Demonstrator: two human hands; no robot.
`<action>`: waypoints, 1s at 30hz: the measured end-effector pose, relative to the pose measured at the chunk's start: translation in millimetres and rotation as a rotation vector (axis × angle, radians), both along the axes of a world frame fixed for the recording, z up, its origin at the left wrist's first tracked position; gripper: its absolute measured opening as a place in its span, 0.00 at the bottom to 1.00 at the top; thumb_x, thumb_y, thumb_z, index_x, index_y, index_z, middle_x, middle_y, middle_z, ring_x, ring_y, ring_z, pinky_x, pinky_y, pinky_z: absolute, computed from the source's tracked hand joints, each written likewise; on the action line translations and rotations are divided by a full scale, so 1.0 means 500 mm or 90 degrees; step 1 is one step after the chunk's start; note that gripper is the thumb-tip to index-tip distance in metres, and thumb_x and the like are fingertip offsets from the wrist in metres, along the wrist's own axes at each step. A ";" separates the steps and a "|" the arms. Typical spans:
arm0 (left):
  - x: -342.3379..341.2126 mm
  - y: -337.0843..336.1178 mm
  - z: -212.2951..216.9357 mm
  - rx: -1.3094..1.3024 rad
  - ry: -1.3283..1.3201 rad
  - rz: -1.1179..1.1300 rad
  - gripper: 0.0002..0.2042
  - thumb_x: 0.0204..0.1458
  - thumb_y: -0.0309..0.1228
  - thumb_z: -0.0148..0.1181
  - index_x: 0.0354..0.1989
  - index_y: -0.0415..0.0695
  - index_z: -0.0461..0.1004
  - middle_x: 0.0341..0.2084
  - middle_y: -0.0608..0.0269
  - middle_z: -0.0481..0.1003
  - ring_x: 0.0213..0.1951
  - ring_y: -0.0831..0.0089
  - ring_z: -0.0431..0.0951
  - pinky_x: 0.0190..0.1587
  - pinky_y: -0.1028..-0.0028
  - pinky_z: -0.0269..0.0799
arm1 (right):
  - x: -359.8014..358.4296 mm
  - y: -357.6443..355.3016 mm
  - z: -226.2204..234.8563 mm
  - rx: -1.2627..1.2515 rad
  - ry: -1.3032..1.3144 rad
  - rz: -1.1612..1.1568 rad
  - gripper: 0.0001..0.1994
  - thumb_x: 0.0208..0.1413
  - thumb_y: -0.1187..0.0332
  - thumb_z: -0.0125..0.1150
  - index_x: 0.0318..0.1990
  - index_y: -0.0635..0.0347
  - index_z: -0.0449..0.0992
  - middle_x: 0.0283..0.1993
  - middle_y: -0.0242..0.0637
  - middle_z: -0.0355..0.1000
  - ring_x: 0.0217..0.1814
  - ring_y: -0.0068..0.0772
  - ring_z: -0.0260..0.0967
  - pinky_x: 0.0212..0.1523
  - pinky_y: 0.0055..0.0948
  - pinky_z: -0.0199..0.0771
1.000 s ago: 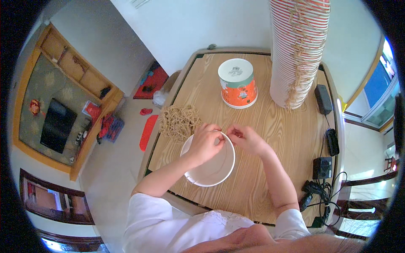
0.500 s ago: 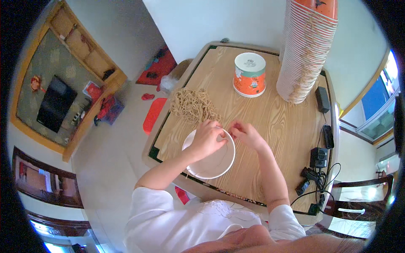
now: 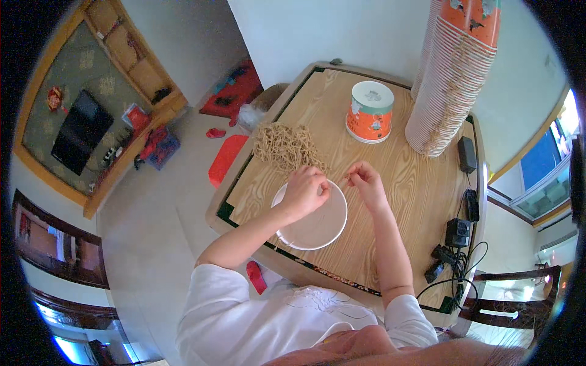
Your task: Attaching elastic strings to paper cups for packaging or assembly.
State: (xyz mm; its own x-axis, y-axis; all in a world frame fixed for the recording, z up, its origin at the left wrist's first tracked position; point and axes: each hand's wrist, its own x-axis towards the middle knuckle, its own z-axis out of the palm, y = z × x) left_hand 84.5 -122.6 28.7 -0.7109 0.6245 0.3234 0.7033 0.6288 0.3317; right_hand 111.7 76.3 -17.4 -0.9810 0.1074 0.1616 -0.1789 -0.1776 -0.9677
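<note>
A white paper bucket (image 3: 314, 222) lies on its side on the wooden table (image 3: 403, 201), its mouth toward me. My left hand (image 3: 305, 190) grips its upper rim. My right hand (image 3: 365, 181) pinches a thin tan string at the rim's right side. A loose heap of tan strings (image 3: 284, 146) lies just beyond the left hand, near the table's left edge.
An orange and white bucket (image 3: 368, 112) stands upside down at the table's far side. A tall stack of nested buckets (image 3: 452, 79) rises to its right. Black chargers and cables (image 3: 458, 235) lie along the right edge. A dark chair (image 3: 513, 299) stands at lower right.
The view has shifted, so the table appears lower in the picture. Both hands stay at the white bucket's rim, the right fingers still working the string.
</note>
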 end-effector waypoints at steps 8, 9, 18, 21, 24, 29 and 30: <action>0.018 0.017 0.008 -0.065 -0.029 0.009 0.06 0.42 0.37 0.64 0.25 0.50 0.79 0.36 0.63 0.72 0.45 0.62 0.68 0.49 0.57 0.58 | 0.018 0.013 0.015 0.166 0.022 0.096 0.06 0.51 0.80 0.54 0.36 0.63 0.76 0.31 0.29 0.73 0.33 0.24 0.70 0.38 0.24 0.71; 0.016 0.019 0.002 -0.061 0.007 0.003 0.05 0.42 0.36 0.63 0.25 0.50 0.79 0.36 0.63 0.72 0.45 0.62 0.68 0.49 0.57 0.58 | 0.021 0.011 0.019 0.194 0.000 0.115 0.06 0.51 0.78 0.56 0.37 0.63 0.76 0.31 0.30 0.74 0.33 0.25 0.71 0.37 0.25 0.72; 0.005 -0.015 -0.014 -0.023 -0.014 -0.043 0.03 0.42 0.31 0.62 0.22 0.47 0.75 0.34 0.64 0.72 0.44 0.63 0.69 0.48 0.59 0.59 | 0.030 0.094 0.013 0.535 -0.051 -0.155 0.07 0.47 0.73 0.62 0.35 0.61 0.77 0.29 0.44 0.74 0.32 0.37 0.73 0.34 0.32 0.71; 0.011 -0.019 -0.005 -0.010 -0.046 -0.043 0.04 0.42 0.30 0.62 0.23 0.45 0.74 0.34 0.61 0.72 0.43 0.61 0.70 0.48 0.60 0.61 | 0.038 0.070 0.025 0.453 -0.007 -0.090 0.07 0.48 0.72 0.62 0.36 0.61 0.78 0.31 0.40 0.76 0.33 0.33 0.73 0.36 0.30 0.72; 0.012 -0.016 -0.004 -0.009 -0.070 -0.043 0.04 0.42 0.30 0.62 0.23 0.45 0.74 0.34 0.61 0.72 0.44 0.61 0.70 0.48 0.60 0.61 | 0.035 0.023 0.019 0.315 0.074 0.054 0.08 0.48 0.72 0.62 0.37 0.61 0.78 0.34 0.35 0.76 0.34 0.29 0.73 0.38 0.28 0.72; 0.019 -0.008 0.008 -0.031 -0.063 -0.040 0.04 0.42 0.31 0.62 0.22 0.46 0.74 0.34 0.63 0.72 0.44 0.63 0.70 0.47 0.60 0.61 | 0.027 0.002 0.019 0.436 0.021 0.156 0.09 0.47 0.72 0.62 0.37 0.61 0.77 0.35 0.36 0.76 0.34 0.28 0.73 0.38 0.27 0.72; 0.020 -0.011 0.008 -0.022 -0.060 -0.047 0.04 0.42 0.30 0.61 0.23 0.46 0.74 0.34 0.62 0.72 0.44 0.62 0.70 0.47 0.60 0.61 | 0.030 0.000 0.020 0.409 0.033 0.136 0.08 0.47 0.73 0.62 0.36 0.62 0.76 0.33 0.37 0.76 0.34 0.27 0.73 0.38 0.27 0.72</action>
